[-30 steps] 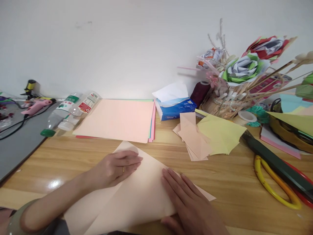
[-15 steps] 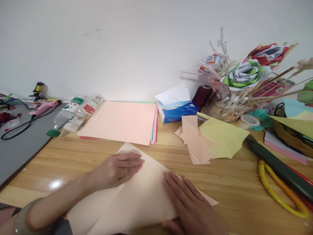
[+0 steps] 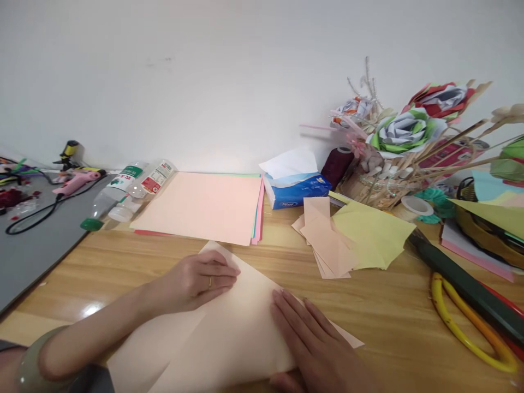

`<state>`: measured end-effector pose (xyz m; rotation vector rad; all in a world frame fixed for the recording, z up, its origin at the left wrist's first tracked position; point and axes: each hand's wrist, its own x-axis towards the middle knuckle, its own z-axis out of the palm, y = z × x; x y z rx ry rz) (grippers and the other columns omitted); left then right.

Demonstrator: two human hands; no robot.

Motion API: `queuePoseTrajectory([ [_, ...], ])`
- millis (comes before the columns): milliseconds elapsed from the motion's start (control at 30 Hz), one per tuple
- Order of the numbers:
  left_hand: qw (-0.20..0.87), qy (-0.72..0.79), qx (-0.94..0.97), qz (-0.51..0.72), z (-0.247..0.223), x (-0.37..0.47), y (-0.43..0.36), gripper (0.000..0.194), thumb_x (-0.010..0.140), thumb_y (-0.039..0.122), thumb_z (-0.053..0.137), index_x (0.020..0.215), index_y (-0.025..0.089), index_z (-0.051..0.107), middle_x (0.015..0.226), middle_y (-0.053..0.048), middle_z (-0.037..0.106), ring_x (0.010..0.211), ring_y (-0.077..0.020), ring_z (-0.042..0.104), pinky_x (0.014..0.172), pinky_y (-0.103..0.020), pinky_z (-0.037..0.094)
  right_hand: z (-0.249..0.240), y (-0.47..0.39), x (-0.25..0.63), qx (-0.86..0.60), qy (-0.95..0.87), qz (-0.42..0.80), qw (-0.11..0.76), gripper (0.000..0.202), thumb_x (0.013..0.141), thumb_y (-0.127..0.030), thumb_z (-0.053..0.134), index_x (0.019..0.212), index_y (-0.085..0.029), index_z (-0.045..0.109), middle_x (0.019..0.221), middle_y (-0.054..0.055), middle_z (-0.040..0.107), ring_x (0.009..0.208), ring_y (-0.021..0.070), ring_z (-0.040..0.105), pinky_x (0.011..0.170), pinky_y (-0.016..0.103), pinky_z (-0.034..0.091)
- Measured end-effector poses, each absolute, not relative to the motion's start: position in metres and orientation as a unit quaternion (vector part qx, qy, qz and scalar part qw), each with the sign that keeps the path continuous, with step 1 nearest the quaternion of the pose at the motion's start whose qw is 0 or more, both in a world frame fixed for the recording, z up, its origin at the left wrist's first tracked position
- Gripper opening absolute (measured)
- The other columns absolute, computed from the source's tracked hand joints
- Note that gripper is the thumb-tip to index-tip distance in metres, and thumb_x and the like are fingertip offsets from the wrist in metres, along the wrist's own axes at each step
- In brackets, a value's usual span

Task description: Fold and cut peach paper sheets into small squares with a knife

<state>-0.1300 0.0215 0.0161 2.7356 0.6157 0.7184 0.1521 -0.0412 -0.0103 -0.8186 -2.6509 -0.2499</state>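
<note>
A folded sheet of pale peach paper (image 3: pixel 241 322) lies on the wooden table, one corner pointing toward the back and a thin tip sticking out at the right. My left hand (image 3: pixel 207 279), with a ring on one finger, presses on the paper near that back corner, fingers stretched out and close together. Flat along the right-hand slanting edge rests my right hand (image 3: pixel 309 333), its fingers extended over the paper. Both palms face down, and neither hand grips anything. The near part of the sheet runs out of the picture.
Behind the sheet lies a stack of coloured paper (image 3: pixel 200 204), beside two plastic bottles (image 3: pixel 118 188). A tissue pack (image 3: pixel 297 188), peach strips (image 3: pixel 327 234) and yellow paper (image 3: pixel 372 232) sit to the right. Paper flowers (image 3: pixel 405 131), a yellow loop handle (image 3: pixel 462 327) and a pink glue gun (image 3: pixel 77 183) flank the area.
The left hand's fingers have shifted slightly and look a little more bent. The right hand stays on the paper. The whole view has moved slightly.
</note>
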Motion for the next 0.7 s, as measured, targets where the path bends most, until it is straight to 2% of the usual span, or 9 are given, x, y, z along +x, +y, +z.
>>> queuePoseTrajectory([
  [133, 0.160, 0.228, 0.925, 0.259, 0.014, -0.129, 0.025, 0.020, 0.090, 0.012, 0.054, 0.108, 0.016, 0.063, 0.104, -0.007, 0.070, 0.097, -0.0189, 0.059, 0.079, -0.032, 0.053, -0.016, -0.042, 0.157, -0.295, -0.943, -0.009, 0.155, 0.072, 0.085, -0.055, 0.049, 0.138, -0.007, 0.039, 0.137, 0.013, 0.044, 0.127, 0.0242, 0.043, 0.096, 0.036, 0.046],
  [233, 0.174, 0.243, 0.915, 0.270, 0.013, -0.127, 0.027, 0.020, 0.092, 0.014, 0.051, 0.107, 0.018, 0.064, 0.104, -0.006, 0.070, 0.097, -0.0184, 0.057, 0.078, -0.032, 0.052, -0.016, -0.040, 0.162, -0.315, -0.939, 0.080, 0.115, 0.088, 0.077, -0.062, 0.056, 0.143, -0.010, 0.028, 0.143, 0.015, 0.034, 0.132, 0.0266, 0.035, 0.102, 0.041, 0.040],
  [333, 0.172, 0.238, 0.913, 0.283, 0.011, -0.123, 0.029, 0.020, 0.092, 0.014, 0.051, 0.106, 0.018, 0.065, 0.105, -0.006, 0.069, 0.100, -0.0185, 0.056, 0.082, -0.033, 0.051, -0.004, -0.033, 0.167, -0.333, -0.928, 0.150, 0.069, 0.089, 0.076, -0.064, 0.055, 0.143, -0.011, 0.028, 0.146, 0.015, 0.027, 0.134, 0.0267, 0.029, 0.107, 0.042, 0.033],
  [500, 0.151, 0.267, 0.912, 0.273, 0.001, -0.122, 0.028, 0.026, 0.093, 0.013, 0.048, 0.114, 0.019, 0.062, 0.116, -0.006, 0.065, 0.111, -0.0196, 0.052, 0.090, -0.037, 0.050, 0.020, -0.013, 0.178, -0.327, -0.919, 0.220, 0.003, 0.082, 0.084, -0.065, 0.036, 0.144, -0.011, 0.023, 0.150, 0.012, 0.019, 0.138, 0.0231, 0.018, 0.112, 0.043, 0.021],
  [600, 0.138, 0.279, 0.913, 0.265, -0.007, -0.125, 0.029, 0.028, 0.094, 0.015, 0.047, 0.116, 0.022, 0.061, 0.119, -0.005, 0.064, 0.113, -0.0198, 0.052, 0.092, -0.039, 0.049, 0.020, -0.006, 0.181, -0.316, -0.921, 0.227, -0.004, 0.087, 0.083, -0.069, 0.034, 0.145, -0.010, 0.021, 0.150, 0.014, 0.017, 0.139, 0.0233, 0.013, 0.113, 0.044, 0.016],
  [700, 0.145, 0.299, 0.900, 0.282, -0.011, -0.125, 0.032, 0.024, 0.093, 0.017, 0.051, 0.111, 0.024, 0.065, 0.112, -0.004, 0.067, 0.108, -0.0192, 0.054, 0.090, -0.039, 0.049, 0.017, -0.005, 0.181, -0.312, -0.922, 0.232, 0.003, 0.089, 0.082, -0.070, 0.035, 0.145, -0.009, 0.019, 0.151, 0.014, 0.015, 0.139, 0.0226, 0.011, 0.114, 0.043, 0.012],
])
